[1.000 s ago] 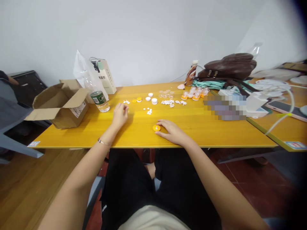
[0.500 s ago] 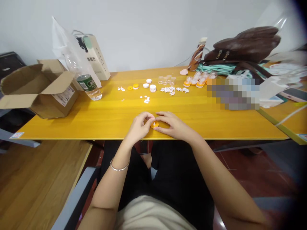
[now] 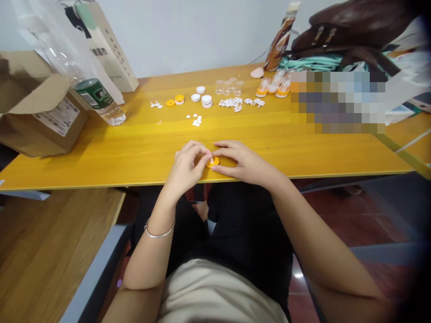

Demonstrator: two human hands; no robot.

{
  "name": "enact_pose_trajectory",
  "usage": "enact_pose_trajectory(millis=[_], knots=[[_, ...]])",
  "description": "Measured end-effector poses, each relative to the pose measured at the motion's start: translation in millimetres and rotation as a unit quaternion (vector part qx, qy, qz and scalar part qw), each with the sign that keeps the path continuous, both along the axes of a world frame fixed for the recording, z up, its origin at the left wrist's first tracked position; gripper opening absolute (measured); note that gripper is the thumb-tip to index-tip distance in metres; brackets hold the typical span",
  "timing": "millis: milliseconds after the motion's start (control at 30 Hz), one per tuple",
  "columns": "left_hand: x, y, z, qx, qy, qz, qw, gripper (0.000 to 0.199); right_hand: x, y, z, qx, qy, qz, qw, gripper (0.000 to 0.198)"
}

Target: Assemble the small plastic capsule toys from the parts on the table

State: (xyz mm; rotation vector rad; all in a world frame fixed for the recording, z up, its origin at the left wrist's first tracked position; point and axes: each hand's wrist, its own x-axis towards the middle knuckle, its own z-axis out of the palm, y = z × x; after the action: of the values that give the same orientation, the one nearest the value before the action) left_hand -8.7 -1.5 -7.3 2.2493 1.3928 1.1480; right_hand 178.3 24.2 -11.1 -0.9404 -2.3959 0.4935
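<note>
Nearest, the person's cream shirt [image 3: 215,291] and black trousers [image 3: 249,224] show below the yellow wooden desk [image 3: 141,152], with a thin silver bangle [image 3: 160,234] on the left wrist. Close to the desk's front edge sits a small round orange plastic disc [image 3: 214,164] with a whitish peg at its centre. The right hand [image 3: 244,161] has its grip on the disc, thumb and fingers curved around its edge. The left hand [image 3: 188,163] meets it from the other side, its grip closed with thumb and forefinger tips together near the peg; whether a small piece is pinched there cannot be made out.

Beyond the hands lie small flat white discs [image 3: 197,122]. An open brown cardboard box [image 3: 40,130] and a clear plastic bottle with a green label [image 3: 94,94] stand at left. Farther back are small white pegged pieces [image 3: 156,104], round yellow plastic parts [image 3: 179,98], round white plastic caps [image 3: 206,102], white openwork plastic pieces [image 3: 232,103], clear plastic cups [image 3: 237,89] and clear capsules with orange bases [image 3: 283,91]. Rearmost, a brown-labelled bottle [image 3: 279,42] stands beside a dark brown leather bag [image 3: 336,36].
</note>
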Motion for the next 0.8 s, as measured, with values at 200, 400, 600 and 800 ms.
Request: enact_pose_trajectory(millis=[200, 400, 600, 800], knots=[[-0.1, -3.1, 1.4, 0.007, 0.004, -0.009, 1.0, 0.008, 0.2, 0.3, -0.5, 0.008, -0.002, -0.001, 1.0, 0.036], [-1.3, -3.8, -1.3, 0.021, 0.011, -0.01, 1.0, 0.011, -0.3, 1.4, -2.0, 0.008, 0.013, -0.002, 1.0, 0.033], [-1.1, -4.2, -5.1, 0.052, 0.035, 0.014, 0.998, 0.011, -0.6, 1.0, -2.0, 0.007, 0.016, 0.0, 1.0, 0.033], [-1.3, -3.1, -4.9, 0.041, 0.016, 0.003, 0.999, 0.01, 0.0, 1.3, -3.5, 0.015, 0.021, -0.001, 1.0, 0.033]])
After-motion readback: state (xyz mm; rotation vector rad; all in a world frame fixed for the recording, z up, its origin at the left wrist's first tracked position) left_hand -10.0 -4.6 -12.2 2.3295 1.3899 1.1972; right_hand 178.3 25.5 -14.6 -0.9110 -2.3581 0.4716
